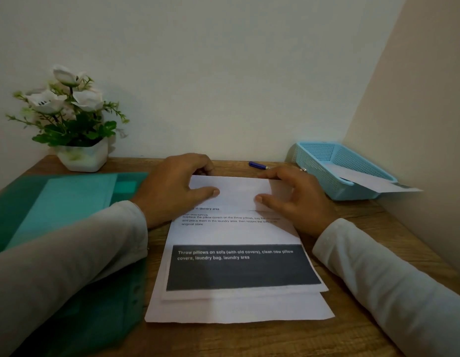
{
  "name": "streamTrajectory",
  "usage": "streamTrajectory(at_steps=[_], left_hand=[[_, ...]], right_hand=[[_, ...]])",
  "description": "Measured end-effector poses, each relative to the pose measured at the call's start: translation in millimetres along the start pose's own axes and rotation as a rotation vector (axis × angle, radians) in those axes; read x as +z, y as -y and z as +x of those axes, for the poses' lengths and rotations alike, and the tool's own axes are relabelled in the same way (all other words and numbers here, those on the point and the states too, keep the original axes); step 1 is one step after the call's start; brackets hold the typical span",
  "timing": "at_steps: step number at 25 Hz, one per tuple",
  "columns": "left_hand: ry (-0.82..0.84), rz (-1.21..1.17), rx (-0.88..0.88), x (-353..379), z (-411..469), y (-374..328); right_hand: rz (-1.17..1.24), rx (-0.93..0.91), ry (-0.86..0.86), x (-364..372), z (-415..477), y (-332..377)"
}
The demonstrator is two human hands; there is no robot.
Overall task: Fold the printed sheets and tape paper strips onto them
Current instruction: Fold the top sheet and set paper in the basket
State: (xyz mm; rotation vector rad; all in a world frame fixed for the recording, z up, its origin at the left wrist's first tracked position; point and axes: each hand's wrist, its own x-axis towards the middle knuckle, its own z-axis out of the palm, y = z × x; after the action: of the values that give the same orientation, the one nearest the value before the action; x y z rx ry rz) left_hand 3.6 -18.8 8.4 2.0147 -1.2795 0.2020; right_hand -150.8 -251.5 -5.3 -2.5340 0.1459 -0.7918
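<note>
A printed sheet (236,235) with a dark text block lies on top of other white sheets in the middle of the wooden desk. Its far edge is folded toward me, forming a blank white flap (234,191). My left hand (177,186) grips the flap's left end, thumb on top and fingers curled behind. My right hand (293,197) holds the right end the same way. A plain white sheet (239,309) sticks out beneath at the near side.
A green plastic folder (69,202) lies at the left under my left sleeve. A potted white flower (74,119) stands at the back left. A blue pen (258,165) lies by the wall. A blue mesh basket (339,168) holding paper sits at the back right.
</note>
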Motion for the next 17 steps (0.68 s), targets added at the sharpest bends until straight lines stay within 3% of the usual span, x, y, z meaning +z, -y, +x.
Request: streamTrajectory(at_steps=[6, 10, 14, 17], left_hand=[[-0.046, 0.105, 0.113, 5, -3, 0], [0.093, 0.165, 0.127, 6, -6, 0], [0.283, 0.191, -0.007, 13, -8, -4], [0.393, 0.232, -0.040, 22, -9, 1]], right_hand=[[-0.050, -0.137, -0.091, 0, 0, 6], [-0.095, -0.169, 0.091, 3, -2, 5], [-0.142, -0.006, 0.299, 8, -5, 19], [-0.247, 0.000, 0.451, 20, -6, 32]])
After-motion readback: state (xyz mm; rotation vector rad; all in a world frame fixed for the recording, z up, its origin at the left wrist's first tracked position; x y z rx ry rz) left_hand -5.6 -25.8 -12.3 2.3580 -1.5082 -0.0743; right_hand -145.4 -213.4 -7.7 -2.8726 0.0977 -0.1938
